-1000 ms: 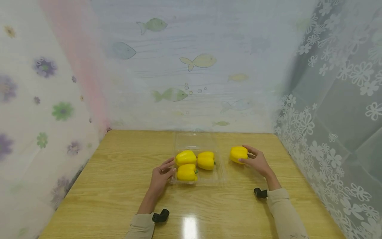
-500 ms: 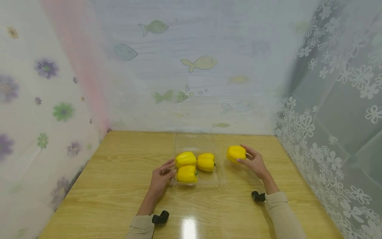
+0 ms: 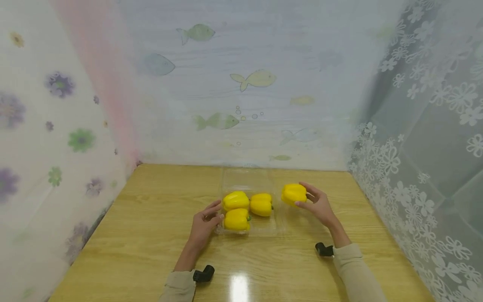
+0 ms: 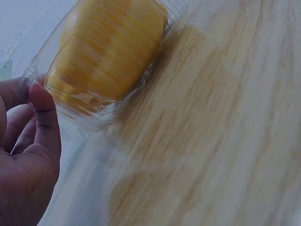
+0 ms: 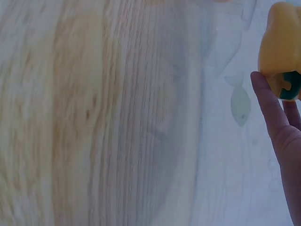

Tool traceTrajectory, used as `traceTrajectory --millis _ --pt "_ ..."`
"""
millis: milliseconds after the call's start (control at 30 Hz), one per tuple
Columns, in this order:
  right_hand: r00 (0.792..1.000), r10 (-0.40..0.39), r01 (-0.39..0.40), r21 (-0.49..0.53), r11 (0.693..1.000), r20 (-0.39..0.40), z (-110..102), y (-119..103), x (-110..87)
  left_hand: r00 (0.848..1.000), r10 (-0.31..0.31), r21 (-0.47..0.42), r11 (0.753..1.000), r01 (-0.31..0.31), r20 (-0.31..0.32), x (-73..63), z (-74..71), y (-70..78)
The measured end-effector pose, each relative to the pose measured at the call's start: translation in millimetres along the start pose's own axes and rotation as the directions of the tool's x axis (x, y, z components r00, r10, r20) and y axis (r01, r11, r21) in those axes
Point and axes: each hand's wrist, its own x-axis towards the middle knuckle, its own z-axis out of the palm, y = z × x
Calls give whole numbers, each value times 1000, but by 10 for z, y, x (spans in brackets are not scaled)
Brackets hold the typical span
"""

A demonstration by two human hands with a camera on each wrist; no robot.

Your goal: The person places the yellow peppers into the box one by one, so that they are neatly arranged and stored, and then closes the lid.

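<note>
Three yellow bell peppers lie in a clear plastic clamshell box (image 3: 264, 228): one at the back left (image 3: 235, 200), one at the front left (image 3: 236, 219), one at the back right (image 3: 261, 204). The box's front right part shows bare. My left hand (image 3: 203, 224) pinches the rim at the box's left side; in the left wrist view the thumb (image 4: 43, 101) lies against the clear edge. Just right of the box, my right hand (image 3: 318, 206) holds another yellow bell pepper (image 3: 294, 194) above the table. Its green stem (image 5: 290, 87) shows in the right wrist view, toward the palm.
The box's clear lid (image 3: 247, 178) lies folded back behind it. All this is on a wood-grain table (image 3: 158, 235). A fish-print cloth (image 3: 253, 79) hangs behind the table, with flowered cloths at the left and right.
My right hand has carried its bell pepper leftward, nearer to the box. My left hand keeps its place at the box's left rim, and the three peppers inside stay put.
</note>
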Motion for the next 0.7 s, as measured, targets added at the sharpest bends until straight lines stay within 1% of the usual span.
traceTrajectory --millis 100,200,367,567,700 --pt "1000 -26 26 10 1000 12 40 -22 1 1000 -4 -7 1000 4 -2 6 9 10" --pt "999 -47 46 21 999 25 82 -37 -7 1000 -22 -20 1000 22 -16 6 15 11" --pt "997 -67 66 38 997 38 146 -64 -21 999 -34 -15 999 34 -28 4 15 14" --pt "994 -68 57 119 991 84 225 -138 -35 999 -29 -18 999 28 -18 0 16 12" --pt "989 -91 73 157 985 114 282 -192 -33 1000 -23 -21 1000 23 -15 0 13 16"
